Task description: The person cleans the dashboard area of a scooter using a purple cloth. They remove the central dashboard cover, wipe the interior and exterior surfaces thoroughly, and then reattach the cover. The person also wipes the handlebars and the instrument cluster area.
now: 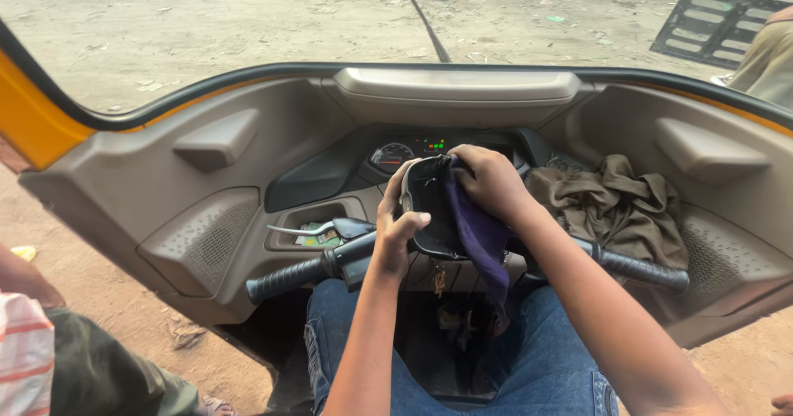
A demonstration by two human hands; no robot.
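Observation:
I sit inside a three-wheeler cab facing its brown dashboard point(248, 176). My left hand point(395, 228) grips the edge of a black mirror-like housing point(421, 193) held above the handlebar. My right hand point(489, 178) presses a purple cloth point(481, 238) against the face of that housing; the cloth hangs down over the handlebar toward my lap. Behind my hands sit a round gauge point(391, 156) and small green lights.
The handlebar has a left grip point(289, 277) with a lever and a right grip point(644, 269). A crumpled brown cloth point(615, 205) lies on the right dashboard shelf. Another person's leg point(91, 366) is at lower left. A windscreen wiper point(417, 11) crosses the glass.

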